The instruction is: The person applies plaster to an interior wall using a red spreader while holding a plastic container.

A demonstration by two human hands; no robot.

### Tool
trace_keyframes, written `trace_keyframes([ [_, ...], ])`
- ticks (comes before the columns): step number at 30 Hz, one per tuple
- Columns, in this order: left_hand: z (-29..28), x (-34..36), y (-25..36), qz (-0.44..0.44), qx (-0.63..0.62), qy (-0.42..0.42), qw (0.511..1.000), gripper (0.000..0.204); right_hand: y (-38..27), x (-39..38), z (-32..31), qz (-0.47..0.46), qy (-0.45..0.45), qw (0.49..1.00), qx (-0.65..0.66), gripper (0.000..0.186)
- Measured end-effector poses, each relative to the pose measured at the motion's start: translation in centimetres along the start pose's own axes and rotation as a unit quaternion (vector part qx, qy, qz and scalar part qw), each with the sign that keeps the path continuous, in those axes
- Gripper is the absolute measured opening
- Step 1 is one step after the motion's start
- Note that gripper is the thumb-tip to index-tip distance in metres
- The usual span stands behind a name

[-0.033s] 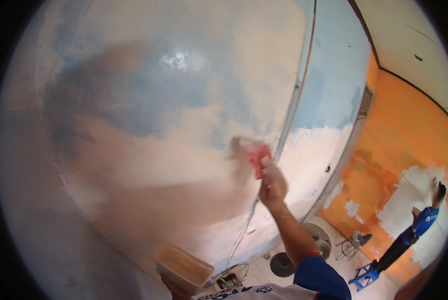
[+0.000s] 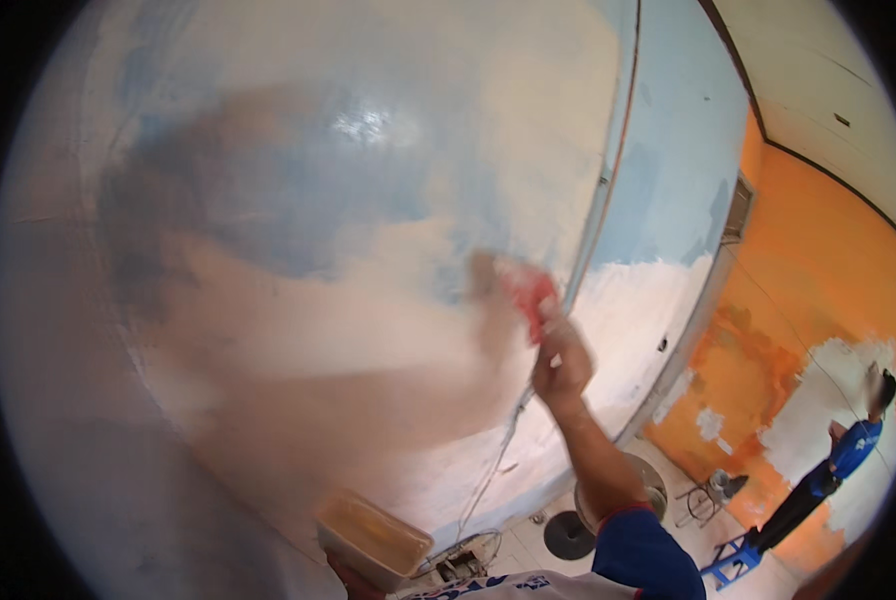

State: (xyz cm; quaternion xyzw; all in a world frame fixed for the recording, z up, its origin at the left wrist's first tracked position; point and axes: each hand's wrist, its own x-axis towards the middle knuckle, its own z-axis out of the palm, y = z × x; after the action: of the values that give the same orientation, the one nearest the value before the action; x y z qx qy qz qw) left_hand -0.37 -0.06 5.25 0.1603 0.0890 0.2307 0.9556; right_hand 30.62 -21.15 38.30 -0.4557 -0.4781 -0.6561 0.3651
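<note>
My right hand (image 2: 565,365) is closed round a red scraper (image 2: 531,300), blurred by motion, held up at the patchy blue and cream wall (image 2: 388,330). Whether its blade touches the surface I cannot tell. At the lower edge, my left hand (image 2: 339,574) grips the side of a pale rectangular tray (image 2: 370,535); most of that hand is hidden. Inside the tray there is a yellowish tint, but its contents are unclear. A wide shadow lies over the wall around the scraper.
A cable conduit (image 2: 608,190) runs up the wall's right side. Fan parts (image 2: 468,565) and a dark round disc (image 2: 569,536) lie on the floor below. At far right a co-worker (image 2: 852,448) in blue stands on a blue stool (image 2: 733,562) by an orange, partly whitened wall (image 2: 798,280).
My right hand and the red scraper appear slightly farther right and higher. The whole view has shifted a little, with the wall and tray sliding right too.
</note>
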Motion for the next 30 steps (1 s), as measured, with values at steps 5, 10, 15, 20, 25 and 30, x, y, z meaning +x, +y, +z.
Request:
trace_keyframes([
  [5, 0.0, -0.5, 0.3, 0.002, -0.009, 0.013, 1.0, 0.083, 2.5, 22.0, 3.6, -0.081, 0.073, 0.987, -0.115, 0.011],
  [10, 0.0, 0.0, 1.1, 0.017, -0.017, 0.018, 1.0, 0.083, 5.4, 35.4, 8.7, -0.087, 0.096, 0.985, -0.112, 0.018],
  [15, -0.1, 0.3, 1.6, 0.022, -0.014, 0.019, 0.999, 0.083, 8.3, 33.8, 12.0, -0.018, -0.053, 0.969, -0.24, 0.022],
  [20, -0.1, 0.1, 2.0, 0.021, -0.024, 0.009, 0.999, 0.083, 0.9, 10.4, 8.1, -0.184, -0.188, 0.96, -0.096, 0.034],
  [25, 0.0, 0.3, 1.7, 0.018, -0.028, -0.001, 0.999, 0.082, -6.8, 4.7, 3.8, -0.113, -0.207, 0.97, -0.051, 0.021],
  [30, -0.1, -0.5, 2.1, 0.023, -0.029, 0.003, 0.999, 0.082, -3.2, 19.8, 5.6, -0.082, -0.018, 0.993, -0.088, 0.017],
])
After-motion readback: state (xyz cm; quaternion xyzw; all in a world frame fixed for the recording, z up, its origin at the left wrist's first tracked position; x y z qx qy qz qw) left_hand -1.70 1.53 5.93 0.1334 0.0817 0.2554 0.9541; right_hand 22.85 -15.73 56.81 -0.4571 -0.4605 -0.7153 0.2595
